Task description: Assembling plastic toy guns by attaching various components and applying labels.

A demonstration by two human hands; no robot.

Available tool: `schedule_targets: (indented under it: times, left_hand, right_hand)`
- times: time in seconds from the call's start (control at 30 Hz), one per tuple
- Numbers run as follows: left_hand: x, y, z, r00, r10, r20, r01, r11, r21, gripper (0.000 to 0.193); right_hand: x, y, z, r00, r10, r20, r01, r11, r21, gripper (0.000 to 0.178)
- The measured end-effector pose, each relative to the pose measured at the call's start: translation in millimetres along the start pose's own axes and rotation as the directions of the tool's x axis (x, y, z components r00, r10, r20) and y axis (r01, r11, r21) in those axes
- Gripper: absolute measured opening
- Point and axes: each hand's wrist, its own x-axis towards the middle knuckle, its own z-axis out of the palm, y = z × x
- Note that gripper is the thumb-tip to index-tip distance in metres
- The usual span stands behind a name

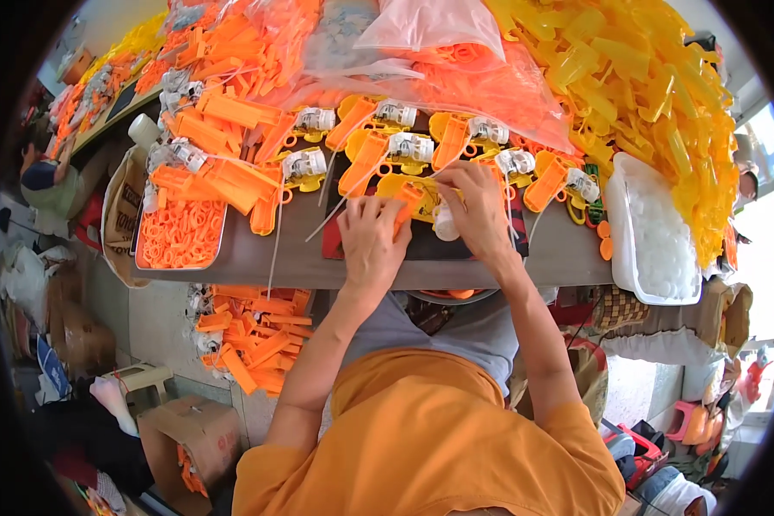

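A partly assembled yellow-and-orange plastic toy (413, 191) lies in front of me on a dark mat (456, 248). My left hand (374, 234) is closed on its near left side, with the fingertips around its orange piece. My right hand (479, 206) has its fingers bent in a pinch at the toy's right edge. What lies between those fingertips is hidden. Below the right fingers a white cylindrical part (445, 223) shows. Just beyond my hands lie several similar toys, among them one with an orange handle (365, 163) and a clear-and-white motor unit (410, 147).
An orange-filled tray (138, 245) of small rings stands left, beneath piled orange parts (211, 185). At right is a white tub (625, 258) of translucent pieces. Yellow parts (628, 77) heap up behind it. Bagged orange parts (490, 95) line the back. Thin white strips (277, 241) overhang the table's front edge.
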Motion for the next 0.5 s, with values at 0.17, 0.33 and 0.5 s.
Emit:
schedule_targets:
  times: [0.17,0.33,0.5]
  left_hand:
    - [-3.4,-2.4,-0.8,0.999,-0.019,-0.038,0.015,0.994,-0.105,0.028]
    - [-5.3,-0.9,5.4,0.998,-0.057,-0.03,0.049,0.973,-0.226,0.029]
    - [-6.2,-1.4,3.8,0.997,-0.075,-0.011,0.07,0.968,-0.242,0.031]
  right_hand:
    - [-4.0,0.2,6.0,0.987,-0.144,0.071,0.152,0.979,-0.136,0.018]
    - [-0.1,12.7,9.0,0.99,-0.077,0.121,0.081,0.996,-0.031,0.02]
    - [6.9,8.2,10.0,0.98,-0.091,0.179,0.101,0.994,-0.049,0.022]
